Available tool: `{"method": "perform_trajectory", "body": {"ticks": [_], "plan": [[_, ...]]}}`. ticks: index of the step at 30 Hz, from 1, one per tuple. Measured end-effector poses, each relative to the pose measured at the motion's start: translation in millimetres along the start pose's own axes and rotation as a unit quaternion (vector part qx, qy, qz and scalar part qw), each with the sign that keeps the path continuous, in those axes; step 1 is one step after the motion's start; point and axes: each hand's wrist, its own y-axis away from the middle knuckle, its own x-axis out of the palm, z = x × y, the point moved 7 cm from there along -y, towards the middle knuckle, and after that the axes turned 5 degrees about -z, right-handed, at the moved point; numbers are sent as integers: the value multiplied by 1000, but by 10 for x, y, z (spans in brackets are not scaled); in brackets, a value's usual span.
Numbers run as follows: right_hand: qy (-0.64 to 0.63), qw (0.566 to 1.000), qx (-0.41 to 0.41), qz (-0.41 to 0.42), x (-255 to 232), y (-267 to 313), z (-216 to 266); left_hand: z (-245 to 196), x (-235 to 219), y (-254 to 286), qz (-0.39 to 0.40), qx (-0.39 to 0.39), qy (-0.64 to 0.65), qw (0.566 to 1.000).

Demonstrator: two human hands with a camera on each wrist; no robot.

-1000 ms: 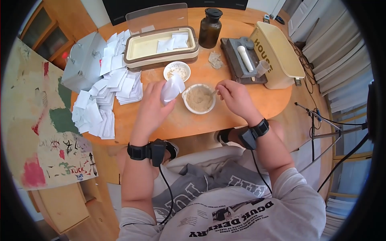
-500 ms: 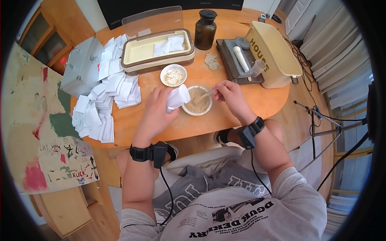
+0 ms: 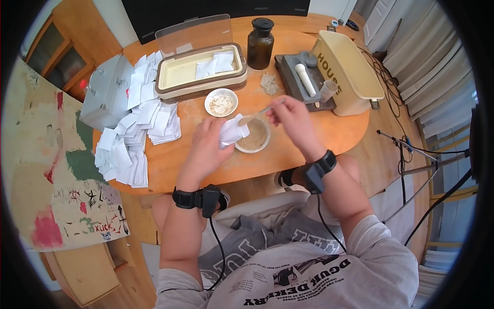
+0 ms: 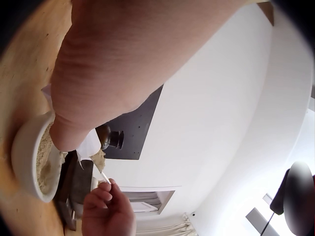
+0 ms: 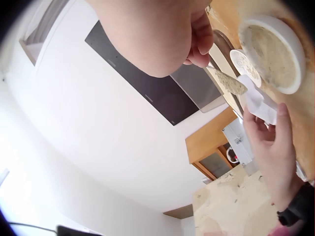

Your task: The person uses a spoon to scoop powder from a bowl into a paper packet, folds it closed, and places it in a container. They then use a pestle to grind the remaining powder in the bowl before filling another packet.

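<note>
My left hand (image 3: 206, 147) grips a small white paper packet (image 3: 232, 133), its mouth facing right and overlapping the edge of a white bowl (image 3: 252, 151) of beige powder in the head view. Between thumb and fingers, my right hand (image 3: 293, 123) pinches the thin handle of a small spoon (image 3: 261, 110). Heaped beige powder (image 5: 230, 82) covers the spoon's end, which is right at the packet's mouth. Behind the packet stands a smaller white dish (image 3: 221, 115) with pale powder inside.
Piles of white packets (image 3: 163, 123) lie at left beside a silver case (image 3: 105, 92). Farther back are a lidded cream box (image 3: 200, 85) holding packets and a dark jar (image 3: 260, 46). A white pestle (image 3: 304, 80), small cup (image 3: 328, 90) and cream bin (image 3: 355, 77) stand right.
My right hand has lifted the loaded spoon out of the bowl and brought it left to the packet's mouth. My left hand has shifted the packet rightward, closer to the bowl.
</note>
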Motion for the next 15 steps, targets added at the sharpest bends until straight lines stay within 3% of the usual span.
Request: {"method": "perform_trajectory", "body": {"ticks": [1,3,5,7,9,15], "plan": [[0,1000,-1,-2,66,84,49,-2,26,-5,7,-2,8,1000],[180,966,-174,60,289,294,375,-13,48,-20,6,-8,23,1000],[172,960,-214,53,261,378,512,34,48,-1,3,-21,35,999],[248,920,-304,-11,121,469,702,88,51,11,-11,-25,55,998],[222,938,-266,-29,24,442,679,136,34,9,-20,-56,69,996],[322,913,-252,-2,-22,231,277,305,35,1,-55,-103,177,977]]}}
